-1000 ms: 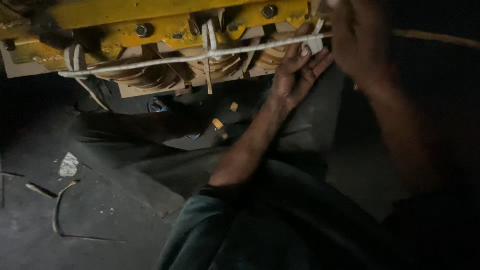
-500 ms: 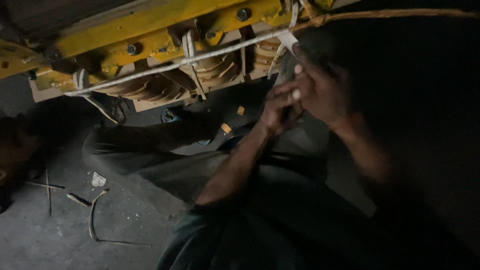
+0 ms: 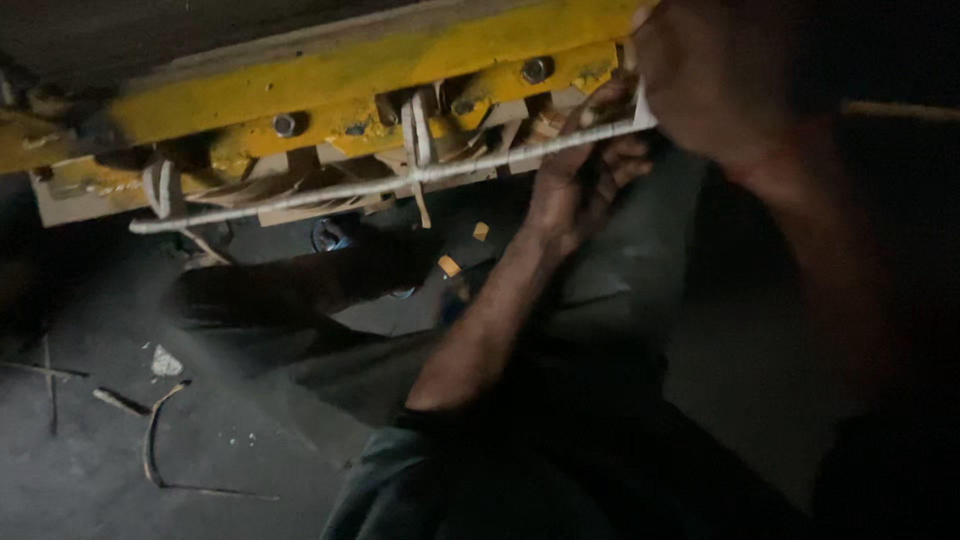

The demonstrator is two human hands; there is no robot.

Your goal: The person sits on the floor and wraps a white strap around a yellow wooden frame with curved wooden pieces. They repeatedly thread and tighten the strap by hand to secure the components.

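Shifted upward since earlier, left hand (image 3: 575, 190) and right hand (image 3: 700, 80) pinched the white tape (image 3: 380, 185) below the yellow frame (image 3: 330, 75); tape likely slackened if eased.

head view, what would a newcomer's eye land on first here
The long yellow painted metal beam with bolts runs across the top. Under it a white taped horizontal rod stretches to the right, where the left hand grips near it. The blurred right hand is raised at its right end.

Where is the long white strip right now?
In the head view, the long white strip runs across the upper middle, just under the yellow frame, its right end at the left hand.
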